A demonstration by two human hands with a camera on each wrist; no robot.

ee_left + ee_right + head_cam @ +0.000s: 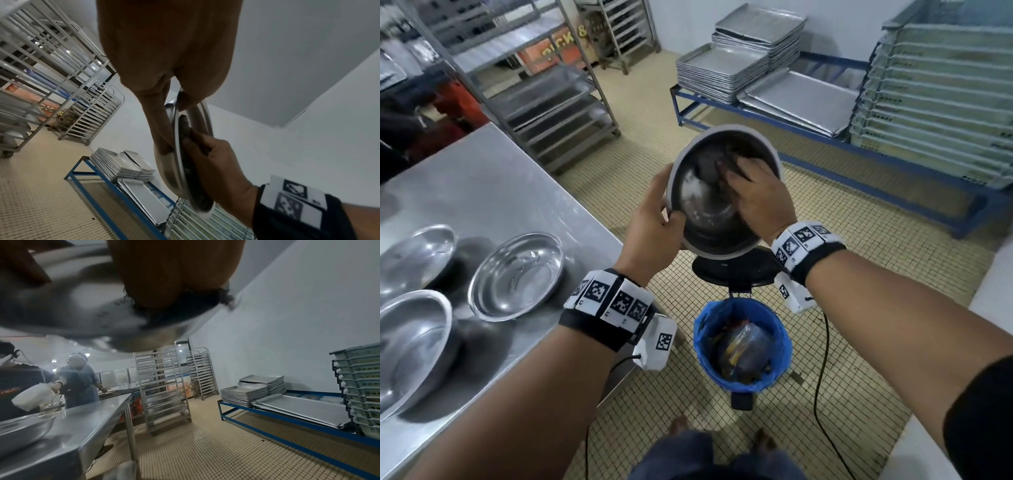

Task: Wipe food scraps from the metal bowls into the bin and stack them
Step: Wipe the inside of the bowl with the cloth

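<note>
The left hand [650,233] grips the tilted round metal bowl [709,205] while the right hand [756,198] clutches a dark scourer [729,162], scrubbing scraps toward the blue-lined bin [743,342]; stacking likely follows.

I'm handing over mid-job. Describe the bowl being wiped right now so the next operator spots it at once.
Start at the steel table on the left, then look right to the blue-lined bin on the tiled floor. The metal bowl is tilted in the air above it, left hand gripping its rim, right hand pressing a dark scrubber inside. The other three bowls lie on the table.
</note>
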